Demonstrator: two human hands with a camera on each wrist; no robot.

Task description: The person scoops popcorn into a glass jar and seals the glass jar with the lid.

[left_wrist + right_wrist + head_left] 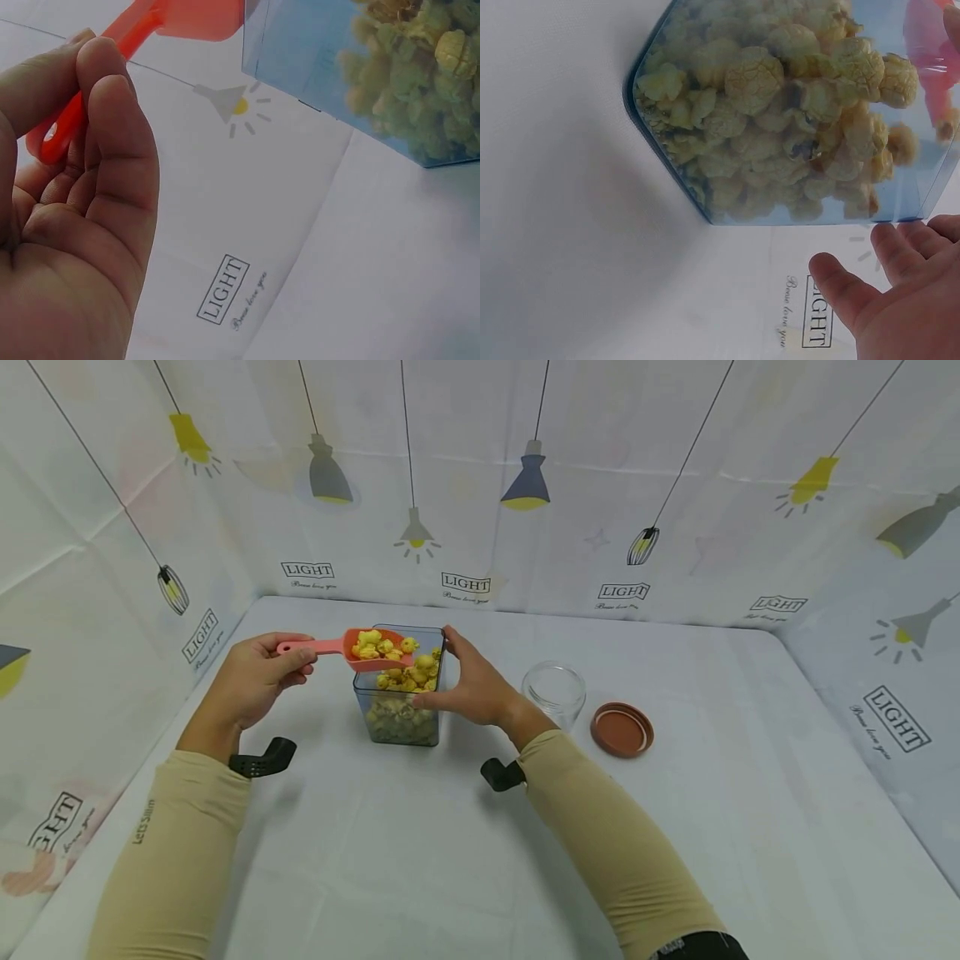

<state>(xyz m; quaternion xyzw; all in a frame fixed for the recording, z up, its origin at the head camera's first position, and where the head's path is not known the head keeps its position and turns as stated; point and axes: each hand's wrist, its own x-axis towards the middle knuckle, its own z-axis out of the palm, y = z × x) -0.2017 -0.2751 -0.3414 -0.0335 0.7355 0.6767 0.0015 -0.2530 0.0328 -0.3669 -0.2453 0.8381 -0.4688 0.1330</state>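
My left hand (258, 681) pinches the handle of a red scoop (330, 647) between thumb and fingers. Yellow popcorn (372, 646) lies in the scoop's bowl, which overlaps the top opening of a bluish see-through square container (366, 702). More popcorn (754, 97) fills much of that container, which stands upright on the table. With my right hand (480, 685) I hold the container at its right side, thumb across the front and fingertips along the right wall near the rim. In the left wrist view, the scoop handle's end (51, 135) pokes out behind the fingers.
Right of the container stands a clear glass jar (555, 689), partly behind my right wrist. A reddish-brown round lid (622, 730) lies beside it on the white-covered table (420, 852). A lamp-printed cloth (465, 485) hangs around the table's back and sides.
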